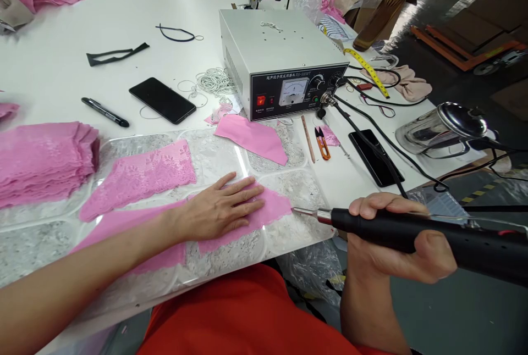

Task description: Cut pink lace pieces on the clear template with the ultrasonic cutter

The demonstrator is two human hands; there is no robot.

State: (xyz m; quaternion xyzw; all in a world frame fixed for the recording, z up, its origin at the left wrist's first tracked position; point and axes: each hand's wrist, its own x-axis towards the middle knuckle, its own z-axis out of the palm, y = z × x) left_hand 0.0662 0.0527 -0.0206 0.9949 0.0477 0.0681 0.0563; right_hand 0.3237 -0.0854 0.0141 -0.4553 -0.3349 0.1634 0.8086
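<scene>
My left hand (225, 206) lies flat with fingers stretched over a pink fabric piece (272, 209) on the patterned mat (297, 184). My right hand (396, 239) is wrapped round a black handheld ultrasonic welding tool (379, 228). Its thin metal tip points left and meets or nearly meets the fabric's right edge; contact is hard to tell. Under my left forearm lies another plain pink piece (165, 253). A lace piece (152, 173) rests just beyond it, and a smooth pink piece (256, 138) lies farther back, near the machine.
The ultrasonic machine (284, 64) stands at the back, its cables running right. A pink fabric stack (41, 162) sits at left. Around them are a phone (163, 99), a pen (105, 111), orange thread snips (322, 144), a second phone (375, 160) and a glass jug (429, 129).
</scene>
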